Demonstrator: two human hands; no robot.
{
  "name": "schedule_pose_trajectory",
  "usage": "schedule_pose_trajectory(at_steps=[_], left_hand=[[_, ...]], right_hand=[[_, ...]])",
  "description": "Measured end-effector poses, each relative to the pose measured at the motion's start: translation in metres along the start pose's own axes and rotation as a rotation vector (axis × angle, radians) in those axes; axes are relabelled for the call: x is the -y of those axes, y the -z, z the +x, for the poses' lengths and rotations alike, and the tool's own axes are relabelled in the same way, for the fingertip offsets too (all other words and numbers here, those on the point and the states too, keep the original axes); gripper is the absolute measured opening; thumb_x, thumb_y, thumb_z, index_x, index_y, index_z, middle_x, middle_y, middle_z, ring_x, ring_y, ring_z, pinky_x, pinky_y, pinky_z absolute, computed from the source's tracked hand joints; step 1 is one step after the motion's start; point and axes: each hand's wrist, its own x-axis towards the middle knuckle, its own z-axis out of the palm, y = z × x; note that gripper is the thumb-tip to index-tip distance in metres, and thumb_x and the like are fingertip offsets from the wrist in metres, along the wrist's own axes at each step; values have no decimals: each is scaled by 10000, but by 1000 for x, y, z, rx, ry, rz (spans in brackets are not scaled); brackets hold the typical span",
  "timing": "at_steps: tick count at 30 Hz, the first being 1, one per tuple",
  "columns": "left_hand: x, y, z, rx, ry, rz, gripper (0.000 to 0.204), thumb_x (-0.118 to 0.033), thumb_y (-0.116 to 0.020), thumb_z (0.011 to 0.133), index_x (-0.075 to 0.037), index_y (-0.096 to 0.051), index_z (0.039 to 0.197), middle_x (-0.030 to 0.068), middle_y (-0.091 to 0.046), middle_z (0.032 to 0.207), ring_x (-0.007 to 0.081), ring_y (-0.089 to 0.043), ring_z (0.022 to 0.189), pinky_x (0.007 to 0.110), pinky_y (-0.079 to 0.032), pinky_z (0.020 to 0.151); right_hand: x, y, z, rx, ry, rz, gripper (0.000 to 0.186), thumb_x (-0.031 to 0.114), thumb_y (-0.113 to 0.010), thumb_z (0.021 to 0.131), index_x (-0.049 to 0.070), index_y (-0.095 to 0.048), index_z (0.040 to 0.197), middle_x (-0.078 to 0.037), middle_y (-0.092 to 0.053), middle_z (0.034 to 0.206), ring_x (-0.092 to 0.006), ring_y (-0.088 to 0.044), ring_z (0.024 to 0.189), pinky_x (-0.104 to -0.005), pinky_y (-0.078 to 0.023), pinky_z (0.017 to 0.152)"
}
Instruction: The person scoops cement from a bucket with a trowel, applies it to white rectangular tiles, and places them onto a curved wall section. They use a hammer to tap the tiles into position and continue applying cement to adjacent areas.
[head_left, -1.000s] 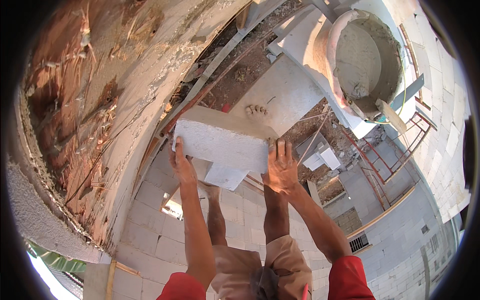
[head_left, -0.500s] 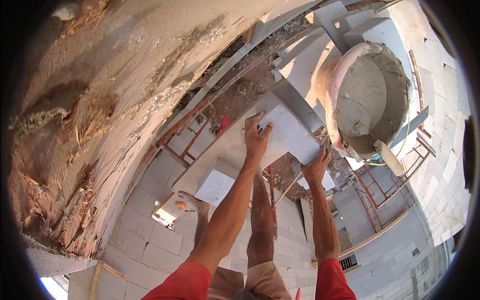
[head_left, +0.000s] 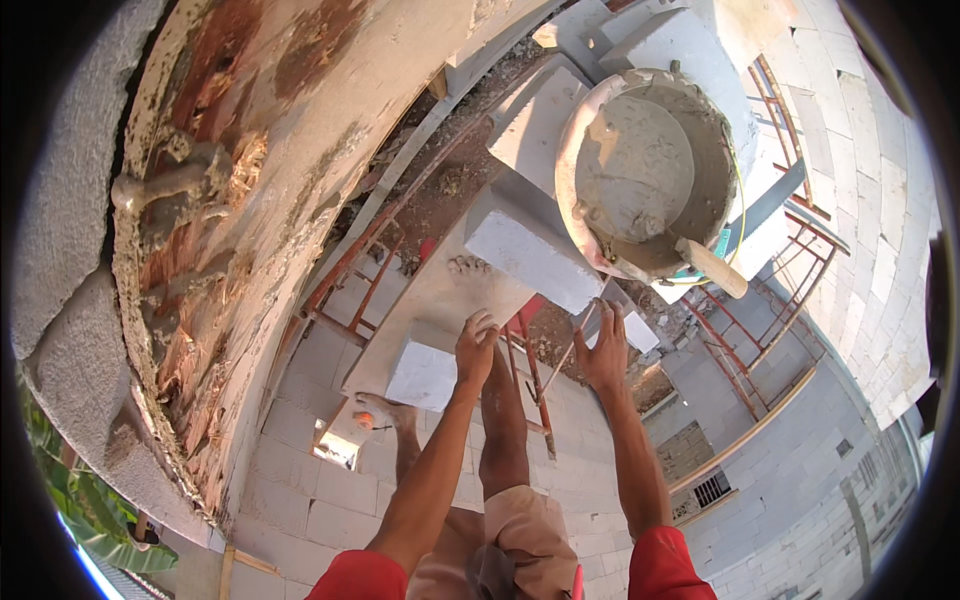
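A pale grey lightweight block [head_left: 535,258] lies on the scaffold plank [head_left: 425,298], in front of the bucket. My left hand [head_left: 478,345] hovers on the near side of this block, apart from it, fingers loosely bent and holding nothing. Close to the block's right end is my right hand [head_left: 603,350], empty with its fingers apart; whether a fingertip touches the block I cannot tell. A smaller white block [head_left: 420,374] rests on the plank to the left, beside my bare foot [head_left: 385,408]. My other foot [head_left: 470,266] shows against the long block.
A round bucket [head_left: 575,150] of wet mortar stands at the upper right, a wooden tool handle [head_left: 712,268] over its rim. More blocks [head_left: 540,125] lie beyond it. Rough wall work [head_left: 290,160] fills the left. Red scaffold frames [head_left: 385,275] stand below, above ground far down.
Both hands have come off the long block and drawn back toward me. The block now sits turned, with its long side facing me. The view has shifted to the right.
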Motion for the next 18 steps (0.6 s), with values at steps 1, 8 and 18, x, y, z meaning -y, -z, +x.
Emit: schedule_pose_trajectory(at_steps=[1, 8, 18], left_hand=[[-10, -4, -4, 25, -12, 0, 476, -129, -649, 957, 28, -537, 1393, 196, -633, 1326, 274, -633, 1209, 352, -500, 1037], [-106, -64, -4, 183, -208, 4, 442, -165, -673, 961, 11, -579, 1355, 189, -682, 1245, 265, -663, 1152, 356, -516, 1007], [-156, -135, -68, 170, -284, 244, 381, -188, -711, 936, -6, -632, 1261, 148, -723, 1139, 237, -711, 983, 360, -564, 858]], right_hand=[[13, 22, -5, 5, -12, 51, 516, 125, -765, 856, -7, -531, 1296, -251, -561, 1311, -434, -563, 1236, -511, -485, 1011], [30, 176, 31, -532, 208, -222, 287, 115, -630, 969, 16, -579, 1234, -187, -616, 1201, -394, -580, 1124, -483, -490, 938], [-4, 225, 105, 63, 137, -406, 516, 241, -748, 890, 29, -554, 1318, -225, -644, 1162, -447, -645, 1042, -533, -526, 875]])
